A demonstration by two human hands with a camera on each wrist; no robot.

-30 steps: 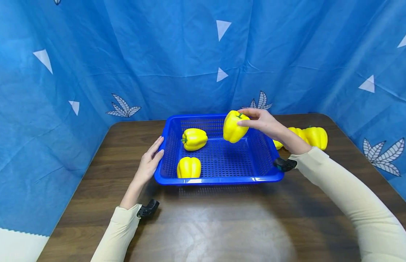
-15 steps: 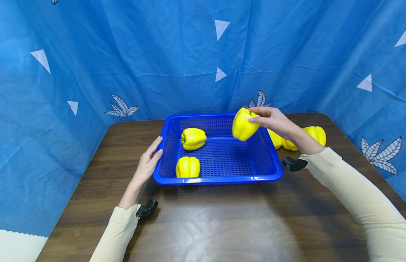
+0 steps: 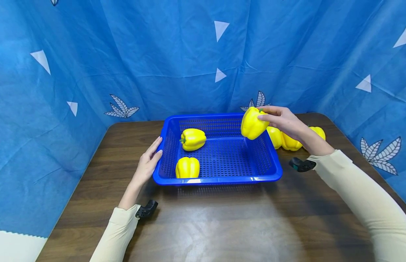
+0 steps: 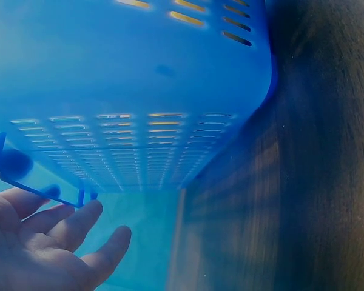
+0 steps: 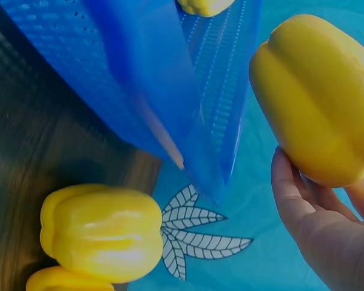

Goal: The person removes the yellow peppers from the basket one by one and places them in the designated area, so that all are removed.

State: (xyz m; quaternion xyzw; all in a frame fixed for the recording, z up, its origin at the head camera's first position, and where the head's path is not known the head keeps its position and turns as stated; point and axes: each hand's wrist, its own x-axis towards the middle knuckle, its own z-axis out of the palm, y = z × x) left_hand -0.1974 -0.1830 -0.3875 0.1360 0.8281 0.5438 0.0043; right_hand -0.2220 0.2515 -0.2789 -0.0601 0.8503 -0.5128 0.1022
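Near blue basket [image 3: 219,180], far right corner | right grip [image 3: 284,120] pinches yellow pepper [image 3: 253,124] by stem end, body leftward | left grip [image 3: 148,163] uncurled, touching basket

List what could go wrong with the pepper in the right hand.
The held pepper is gripped only near its stem end by the right hand, so it might slip.
It is close to the right wall of the blue basket and could knock the rim.
If lowered outside, it may bump the yellow peppers on the table.
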